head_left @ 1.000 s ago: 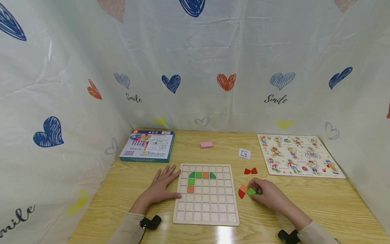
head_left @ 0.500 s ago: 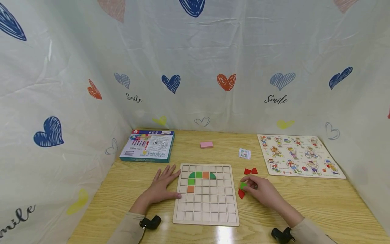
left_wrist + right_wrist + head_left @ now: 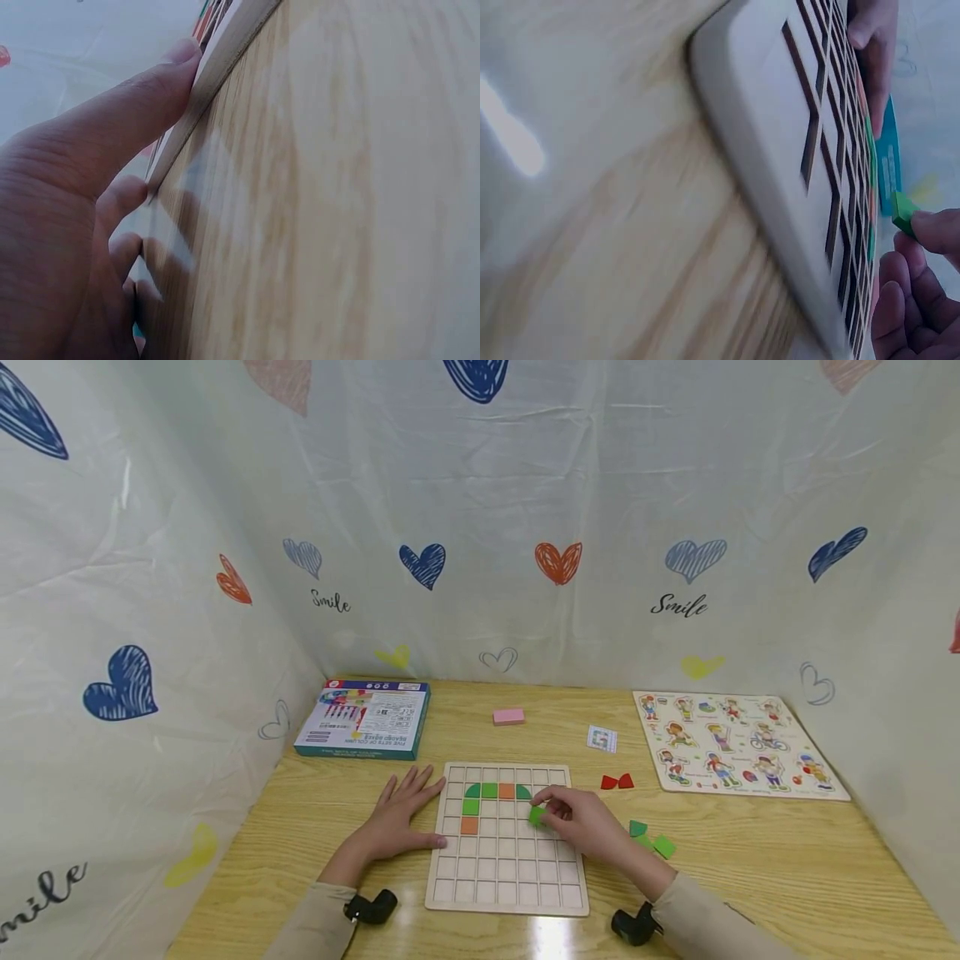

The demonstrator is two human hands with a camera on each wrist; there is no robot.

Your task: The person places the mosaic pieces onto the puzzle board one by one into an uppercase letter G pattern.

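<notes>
A wooden grid board lies on the table, with green and orange pieces set in an arch in its upper cells. My right hand pinches a green square tile between thumb and finger over the board's right columns, just below the dark green corner piece. In the right wrist view the green tile is tilted and held above the board surface. My left hand lies with fingers spread at the board's left edge. Its thumb touches the board's side in the left wrist view.
Loose green pieces lie right of the board, under my right forearm. Two red pieces rest farther back, near a small pattern card. A picture puzzle board, a pink block and a box are behind.
My right hand has picked up the green tile and moved left from the loose pieces to over the board. The left hand has stayed in place.
</notes>
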